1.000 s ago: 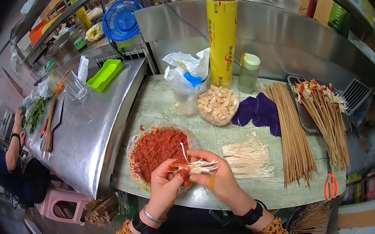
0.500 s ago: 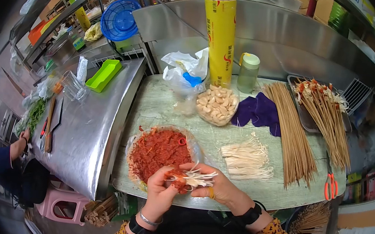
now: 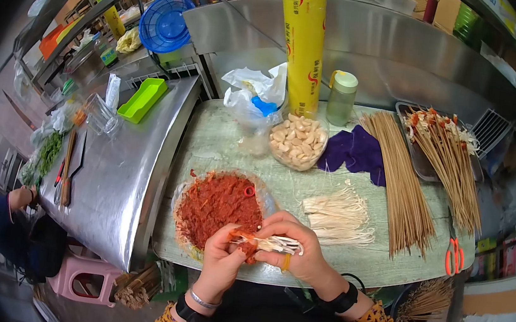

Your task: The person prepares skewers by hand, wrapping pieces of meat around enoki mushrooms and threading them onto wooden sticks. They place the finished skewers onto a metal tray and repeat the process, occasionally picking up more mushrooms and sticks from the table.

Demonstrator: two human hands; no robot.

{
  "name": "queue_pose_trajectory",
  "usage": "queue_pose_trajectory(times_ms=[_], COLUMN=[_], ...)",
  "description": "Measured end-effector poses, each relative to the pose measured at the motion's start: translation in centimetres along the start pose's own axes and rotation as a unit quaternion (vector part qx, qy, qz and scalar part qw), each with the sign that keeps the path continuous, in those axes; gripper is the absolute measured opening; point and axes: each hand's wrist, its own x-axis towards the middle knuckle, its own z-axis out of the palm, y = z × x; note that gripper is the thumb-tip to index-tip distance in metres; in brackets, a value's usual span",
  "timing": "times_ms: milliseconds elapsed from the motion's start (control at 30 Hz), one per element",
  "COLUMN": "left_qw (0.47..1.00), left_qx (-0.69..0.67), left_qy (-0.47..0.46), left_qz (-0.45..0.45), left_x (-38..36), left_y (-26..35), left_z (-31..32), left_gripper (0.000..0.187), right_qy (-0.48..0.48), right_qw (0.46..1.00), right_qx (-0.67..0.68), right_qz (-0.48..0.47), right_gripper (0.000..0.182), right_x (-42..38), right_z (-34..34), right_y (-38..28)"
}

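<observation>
A small bunch of enoki mushrooms (image 3: 275, 244) is held between both hands at the table's front edge. My left hand (image 3: 222, 264) pinches its red-smeared end. My right hand (image 3: 302, 252) is closed round the pale end, with a yellow band (image 3: 286, 262) at its fingers. Just behind my left hand, a plastic-lined container of red chili paste (image 3: 217, 207) holds a small red ring. To the right of my hands lies a pile of plain enoki mushrooms (image 3: 339, 218), touched by neither hand.
Bamboo skewers (image 3: 398, 190) lie right of the pile, beside a tray of loaded skewers (image 3: 447, 151) and orange-handled scissors (image 3: 454, 254). Behind stand peeled garlic (image 3: 298, 141), a purple cloth (image 3: 357, 154), a yellow film roll (image 3: 302, 55) and a bottle (image 3: 341, 100). A person (image 3: 9, 222) sits far left.
My right fingers have closed further over the pale end of the mushroom bunch, and fewer loose strands stick up. Both hands stay at nearly the same place.
</observation>
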Motion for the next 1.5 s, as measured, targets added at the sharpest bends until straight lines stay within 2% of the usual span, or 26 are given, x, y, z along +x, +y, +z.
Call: queue_pose_trajectory(times_ms=[67, 200, 267, 300, 367, 400, 500, 567, 600, 667, 733, 767, 833, 867, 900, 967, 1100, 1167, 1200, 1233, 1300, 1500], left_qw=[1.0, 0.999, 0.996, 0.997, 0.993, 0.985, 0.963, 0.951, 0.944, 0.935, 0.877, 0.876, 0.795, 0.764, 0.762, 0.727, 0.711, 0.684, 0.657, 0.657, 0.564, 0.542], left_qx=[-0.013, 0.032, 0.084, 0.081, 0.099, 0.146, 0.216, 0.245, 0.269, 0.296, 0.449, 0.452, 0.585, 0.616, 0.618, 0.666, 0.683, 0.697, 0.718, 0.718, 0.784, 0.784], left_qy=[0.006, 0.022, -0.005, -0.003, 0.062, 0.082, 0.148, 0.172, 0.174, 0.179, 0.117, 0.119, 0.095, 0.105, 0.105, 0.071, 0.02, -0.077, -0.107, -0.107, -0.158, -0.198], left_qz=[-0.008, 0.003, -0.008, -0.008, 0.017, 0.038, 0.055, 0.077, 0.08, 0.083, 0.122, 0.121, 0.128, 0.159, 0.159, 0.155, 0.17, 0.2, 0.202, 0.202, 0.205, 0.228], left_x=[0.1, 0.2, 0.5, 0.7, 0.8, 0.6, 0.1, 0.2, 0.2, 0.5, 0.8, 1.0, 1.6, 2.1, 2.6, 3.4, 5.4, 6.5, 6.9, 7.3, 8.1, 9.3], left_y=[-0.2, -0.4, 0.0, 0.3, 1.2, 1.0, 3.0, 3.4, 3.7, 4.1, 4.1, 4.3, 4.6, 4.8, 4.9, 5.0, 4.1, 3.9, 3.6, 3.4, 3.1, 2.7], left_z=[0.2, 0.0, -0.6, -0.9, -2.1, -3.7, -6.1, -8.2, -8.8, -9.8, -10.6, -10.6, -9.8, -9.4, -9.4, -9.5, -8.3, -7.2, -7.0, -6.7, -6.3, -6.3], left_gripper=[0.021, 0.021, 0.023, 0.023, 0.026, 0.028, 0.019, 0.016, 0.016, 0.016, 0.016, 0.016, 0.017, 0.017, 0.017, 0.016, 0.018, 0.023, 0.022, 0.022, 0.015, 0.01], right_qy=[0.058, 0.079, 0.125, 0.124, 0.144, 0.142, 0.135, 0.09, 0.083, 0.024, 0.038, 0.056, 0.061, 0.067, 0.067, 0.066, 0.07, 0.062, 0.063, 0.061, 0.061, 0.048], right_qw=[0.993, 0.987, 0.983, 0.983, 0.956, 0.955, 0.956, 0.975, 0.974, 0.973, 0.976, 0.977, 0.976, 0.975, 0.976, 0.975, 0.976, 0.976, 0.976, 0.977, 0.978, 0.979], right_qx=[-0.092, -0.141, 0.085, 0.083, 0.184, 0.185, 0.137, 0.026, 0.032, -0.12, -0.096, -0.077, -0.061, -0.047, -0.045, -0.036, 0.006, 0.009, 0.009, 0.015, 0.021, 0.005], right_qz=[-0.04, -0.025, 0.107, 0.11, 0.178, 0.182, 0.222, 0.203, 0.207, 0.195, 0.194, 0.192, 0.198, 0.205, 0.204, 0.209, 0.205, 0.207, 0.206, 0.203, 0.198, 0.2], right_gripper=[0.027, 0.018, 0.012, 0.012, 0.009, 0.009, 0.01, 0.007, 0.007, 0.007, 0.008, 0.009, 0.01, 0.01, 0.01, 0.011, 0.011, 0.01, 0.01, 0.01, 0.01, 0.01], right_x=[-0.1, -0.2, -0.3, -0.4, -0.5, -0.7, -1.7, -2.9, -3.6, -5.0, -5.4, -5.6, -5.4, -5.3, -5.3, -5.4, -5.4, -5.3, -5.4, -5.4, -5.4, -5.5], right_z=[0.0, 0.1, 0.1, -0.1, -0.5, -0.7, -1.3, -2.1, -2.6, -3.3, -3.5, -3.5, -3.5, -3.5, -3.6, -3.7, -3.8, -3.9, -3.9, -4.0, -4.1, -4.4], right_y=[0.2, 0.8, 1.4, 1.7, 2.2, 2.1, 2.3, 2.3, 2.7, 3.8, 4.1, 4.2, 4.1, 4.1, 4.1, 4.2, 4.2, 4.1, 4.2, 4.3, 4.3, 4.4])
